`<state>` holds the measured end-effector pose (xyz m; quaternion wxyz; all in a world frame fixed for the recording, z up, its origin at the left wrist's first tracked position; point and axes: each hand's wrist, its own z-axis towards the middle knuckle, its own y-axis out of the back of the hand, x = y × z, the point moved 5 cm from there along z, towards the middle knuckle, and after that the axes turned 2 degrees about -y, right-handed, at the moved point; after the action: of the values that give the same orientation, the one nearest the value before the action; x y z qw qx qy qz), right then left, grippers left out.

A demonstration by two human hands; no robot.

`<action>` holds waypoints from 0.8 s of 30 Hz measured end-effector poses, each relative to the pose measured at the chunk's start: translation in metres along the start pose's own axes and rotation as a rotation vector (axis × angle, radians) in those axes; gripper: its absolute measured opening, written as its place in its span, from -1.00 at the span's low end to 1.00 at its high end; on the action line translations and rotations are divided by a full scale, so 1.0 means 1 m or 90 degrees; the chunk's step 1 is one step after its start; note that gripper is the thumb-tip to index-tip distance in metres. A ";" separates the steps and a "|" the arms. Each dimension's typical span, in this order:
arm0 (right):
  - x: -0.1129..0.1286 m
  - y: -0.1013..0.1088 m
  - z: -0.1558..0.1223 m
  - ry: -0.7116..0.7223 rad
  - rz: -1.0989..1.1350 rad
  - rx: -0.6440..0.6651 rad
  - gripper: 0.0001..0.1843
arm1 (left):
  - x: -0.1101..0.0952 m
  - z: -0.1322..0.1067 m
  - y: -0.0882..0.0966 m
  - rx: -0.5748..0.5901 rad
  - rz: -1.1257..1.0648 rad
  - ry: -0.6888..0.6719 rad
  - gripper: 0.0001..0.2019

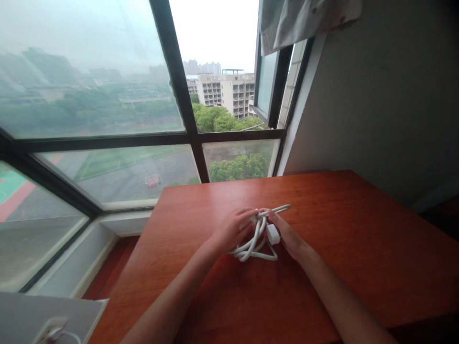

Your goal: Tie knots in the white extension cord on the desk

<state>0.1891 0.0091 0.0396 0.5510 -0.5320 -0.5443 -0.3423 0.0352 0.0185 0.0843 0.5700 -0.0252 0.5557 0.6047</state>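
Note:
A white cable point(255, 241) lies in a loose bundle of loops on the reddish-brown wooden table point(351, 229). Its white block-shaped plug point(273, 234) hangs at the right side of the bundle. My left hand point(237, 227) is closed around the left part of the cable, fingers bent over the crossing strands. From the other side, my right hand point(283, 231) pinches the cable near the same crossing, with the plug just beside its palm. The fingertips of both hands nearly meet there. A doubled end of the cable sticks out beyond them to the upper right.
Large windows with dark frames point(195, 136) stand behind and left of the table; one pane point(267, 86) is swung open. A cloth point(304, 21) hangs at the top. A grey wall point(376, 105) rises on the right. A socket with a plugged-in cord point(53, 329) is at lower left.

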 end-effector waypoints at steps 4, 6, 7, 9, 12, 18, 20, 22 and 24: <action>0.002 -0.005 0.003 0.002 -0.046 -0.033 -0.41 | 0.011 -0.003 0.005 -0.012 0.038 0.052 -0.48; 0.004 -0.007 0.003 0.012 -0.067 -0.051 -0.44 | 0.023 -0.008 0.015 -0.016 0.064 0.112 -0.56; 0.005 -0.007 0.002 0.017 -0.069 -0.059 -0.46 | 0.029 -0.011 0.022 -0.015 0.102 0.154 -0.63; 0.006 -0.006 0.002 0.017 -0.071 -0.067 -0.46 | 0.044 -0.018 0.034 0.004 0.210 0.273 -0.65; 0.004 -0.004 0.001 0.018 -0.084 -0.071 -0.44 | 0.060 -0.029 0.043 0.078 0.262 0.405 -0.60; 0.001 0.004 0.003 0.037 -0.083 -0.082 -0.42 | 0.071 -0.039 0.038 0.075 -0.197 0.477 -0.70; 0.000 0.005 0.005 0.042 -0.080 -0.075 -0.41 | 0.070 -0.036 0.044 -0.021 -0.349 0.440 -0.71; 0.001 0.003 0.007 0.055 -0.090 -0.073 -0.40 | 0.065 -0.031 0.048 -0.111 -0.452 0.372 -0.69; 0.001 0.002 0.009 0.077 -0.109 -0.074 -0.41 | 0.057 -0.024 0.044 -0.138 -0.481 0.297 -0.65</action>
<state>0.1889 0.0183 0.0391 0.5199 -0.4929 -0.5328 -0.4504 -0.0303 0.0516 0.0653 0.6044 -0.4211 0.5545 0.3871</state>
